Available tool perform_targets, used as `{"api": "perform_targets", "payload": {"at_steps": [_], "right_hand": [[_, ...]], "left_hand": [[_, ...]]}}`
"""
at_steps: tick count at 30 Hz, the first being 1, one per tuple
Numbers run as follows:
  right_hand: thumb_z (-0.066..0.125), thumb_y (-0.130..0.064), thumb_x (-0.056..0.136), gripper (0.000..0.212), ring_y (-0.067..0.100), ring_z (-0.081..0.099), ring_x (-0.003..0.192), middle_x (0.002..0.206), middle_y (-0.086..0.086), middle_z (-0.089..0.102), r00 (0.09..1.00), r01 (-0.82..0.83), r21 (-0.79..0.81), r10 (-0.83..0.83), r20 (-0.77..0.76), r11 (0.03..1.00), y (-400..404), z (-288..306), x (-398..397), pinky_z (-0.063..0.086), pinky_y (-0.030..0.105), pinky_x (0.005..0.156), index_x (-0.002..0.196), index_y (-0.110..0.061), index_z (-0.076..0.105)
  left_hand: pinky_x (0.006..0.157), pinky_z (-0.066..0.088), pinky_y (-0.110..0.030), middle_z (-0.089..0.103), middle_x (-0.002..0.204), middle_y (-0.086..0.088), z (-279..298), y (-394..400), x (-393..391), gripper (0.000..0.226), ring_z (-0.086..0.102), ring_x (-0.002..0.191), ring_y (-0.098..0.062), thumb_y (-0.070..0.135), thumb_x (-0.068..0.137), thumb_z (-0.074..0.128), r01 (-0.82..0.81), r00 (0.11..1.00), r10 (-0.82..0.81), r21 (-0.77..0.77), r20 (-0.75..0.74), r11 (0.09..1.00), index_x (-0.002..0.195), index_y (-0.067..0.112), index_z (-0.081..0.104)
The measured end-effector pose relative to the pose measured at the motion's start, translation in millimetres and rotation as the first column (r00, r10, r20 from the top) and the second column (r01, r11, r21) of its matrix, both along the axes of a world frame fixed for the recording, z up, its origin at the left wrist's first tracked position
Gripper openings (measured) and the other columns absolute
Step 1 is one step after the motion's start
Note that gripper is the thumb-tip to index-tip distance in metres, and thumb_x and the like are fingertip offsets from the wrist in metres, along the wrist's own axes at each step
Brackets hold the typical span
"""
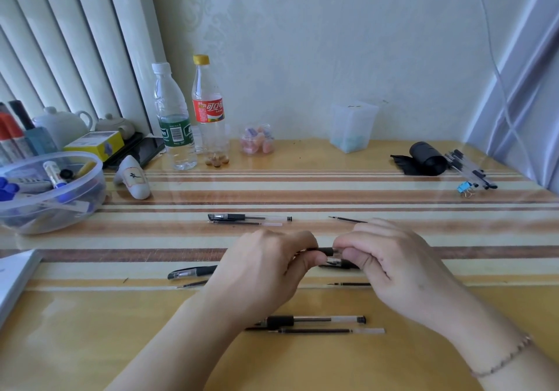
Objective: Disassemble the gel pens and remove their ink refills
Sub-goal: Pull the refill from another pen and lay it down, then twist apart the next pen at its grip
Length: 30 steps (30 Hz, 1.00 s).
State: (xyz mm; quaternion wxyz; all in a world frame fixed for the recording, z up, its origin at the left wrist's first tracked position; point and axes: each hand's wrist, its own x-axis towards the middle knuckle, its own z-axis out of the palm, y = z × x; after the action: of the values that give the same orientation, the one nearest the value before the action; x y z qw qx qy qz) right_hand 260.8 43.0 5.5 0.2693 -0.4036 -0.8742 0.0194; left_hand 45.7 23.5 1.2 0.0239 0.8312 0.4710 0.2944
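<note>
Head view: our left hand and right hand both pinch one pen above the table.

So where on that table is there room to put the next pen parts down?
Bare patches: the middle strip between the jar and the black roll, and the near left corner beside the notebook. Crowded: the left end around the tub and bottles, and around both hands.

Setting: domestic room, home desk corner. Evidence: embossed pale wallpaper; white column radiator at left; wooden surface under clear cover; white teapot; two drink bottles; clear tub of markers; small jar of sweets; loose stationery.
</note>
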Motion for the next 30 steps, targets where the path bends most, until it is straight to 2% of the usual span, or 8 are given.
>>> {"api": "perform_targets", "payload": {"at_steps": [4, 12, 15, 18, 20, 24, 27, 30], "right_hand": [[0.043, -0.037, 0.096, 0.027, 0.000, 0.061, 0.079, 0.079, -0.028, 0.064, 0.996, 0.019, -0.064, -0.024, -0.087, 0.998, -1.9, 0.8, 2.8, 0.051, 0.027, 0.066, 0.094, -0.031, 0.069], [0.068, -0.004, 0.084, 0.018, 0.007, 0.065, 0.080, 0.082, -0.011, 0.069, 0.982, 0.005, 0.066, 0.008, -0.188, 0.998, -1.8, -3.5, -2.1, 0.056, 0.032, 0.063, 0.095, -0.017, 0.074], [0.075, -0.029, 0.079, 0.015, 0.008, 0.060, 0.079, 0.081, -0.015, 0.062, 0.965, 0.004, 0.017, 0.000, -0.263, 1.000, -2.1, 1.2, -2.1, 0.052, 0.029, 0.064, 0.092, -0.022, 0.073], [0.047, -0.069, 0.084, 0.044, 0.003, 0.063, 0.073, 0.072, -0.018, 0.066, 0.989, 0.012, -0.144, -0.034, -0.147, 0.989, -3.3, 1.0, -0.4, 0.048, 0.021, 0.063, 0.101, -0.035, 0.068], [0.040, -0.060, 0.092, 0.040, 0.001, 0.063, 0.068, 0.069, -0.022, 0.067, 0.990, 0.001, -0.147, -0.022, -0.138, 0.989, -1.5, -1.7, 3.6, 0.047, 0.021, 0.059, 0.091, -0.034, 0.070], [0.059, -0.043, 0.085, 0.009, 0.006, 0.048, 0.050, 0.056, -0.027, 0.053, 0.989, 0.100, -0.065, -0.106, -0.107, 0.993, -1.6, 3.0, 2.4, 0.029, 0.011, 0.046, 0.081, -0.035, 0.056], [0.063, -0.051, 0.079, 0.022, 0.013, 0.043, 0.047, 0.071, -0.027, 0.056, 0.989, 0.083, -0.091, -0.094, -0.117, 0.992, -5.1, 2.2, -0.8, 0.033, 0.016, 0.046, 0.089, -0.038, 0.047], [0.050, -0.058, 0.085, 0.029, 0.007, 0.052, 0.054, 0.071, -0.021, 0.058, 0.989, 0.050, -0.094, -0.063, -0.138, 0.994, -5.0, 3.1, -2.1, 0.036, 0.014, 0.050, 0.105, -0.038, 0.058]], "left_hand": [[0.050, 0.043, -0.032, 0.049, 0.073, 0.014, 1.8, -4.7, -5.5, 0.019, 0.049, 0.062, -0.012, 0.042, 0.095, 0.044, 0.015, 0.997, -0.017, 0.035, 0.071, 0.999, 0.087, 0.029, 0.055], [0.054, 0.034, -0.027, 0.039, 0.064, 0.012, -5.2, -0.4, 0.7, 0.028, 0.040, 0.061, -0.009, 0.028, 0.099, 0.037, 0.036, 0.965, -0.026, -0.030, 0.262, 0.999, 0.071, 0.026, 0.038], [0.053, 0.027, -0.021, 0.037, 0.059, 0.009, -6.4, 1.8, 1.1, 0.033, 0.037, 0.058, -0.011, 0.029, 0.099, 0.038, 0.026, 0.956, -0.009, -0.055, 0.295, 0.998, 0.068, 0.020, 0.037], [0.050, 0.032, -0.029, 0.038, 0.059, 0.008, -7.3, 2.5, -0.7, 0.035, 0.038, 0.056, -0.014, 0.031, 0.100, 0.038, -0.003, 0.956, 0.008, -0.019, 0.292, 1.000, 0.067, 0.020, 0.036], [0.049, 0.035, -0.035, 0.036, 0.057, 0.010, -7.0, 3.7, -3.3, 0.036, 0.038, 0.055, -0.014, 0.034, 0.099, 0.036, -0.023, 0.958, 0.021, 0.005, 0.285, 1.000, 0.066, 0.021, 0.034], [0.048, 0.030, -0.027, 0.032, 0.053, 0.010, -3.5, 3.3, -6.5, 0.039, 0.033, 0.051, -0.012, 0.035, 0.099, 0.039, -0.031, 0.951, 0.034, -0.014, 0.306, 0.999, 0.063, 0.022, 0.032], [0.047, 0.025, -0.019, 0.033, 0.051, 0.009, -1.7, 2.1, -7.1, 0.041, 0.031, 0.048, -0.009, 0.029, 0.100, 0.044, -0.035, 0.933, 0.055, -0.063, 0.357, 0.997, 0.061, 0.015, 0.040], [0.047, 0.029, -0.012, 0.042, 0.050, 0.010, 0.7, 0.1, -7.4, 0.029, 0.038, 0.046, -0.007, 0.024, 0.096, 0.053, -0.026, 0.924, 0.071, -0.123, 0.375, 0.992, 0.070, 0.015, 0.058]]}}
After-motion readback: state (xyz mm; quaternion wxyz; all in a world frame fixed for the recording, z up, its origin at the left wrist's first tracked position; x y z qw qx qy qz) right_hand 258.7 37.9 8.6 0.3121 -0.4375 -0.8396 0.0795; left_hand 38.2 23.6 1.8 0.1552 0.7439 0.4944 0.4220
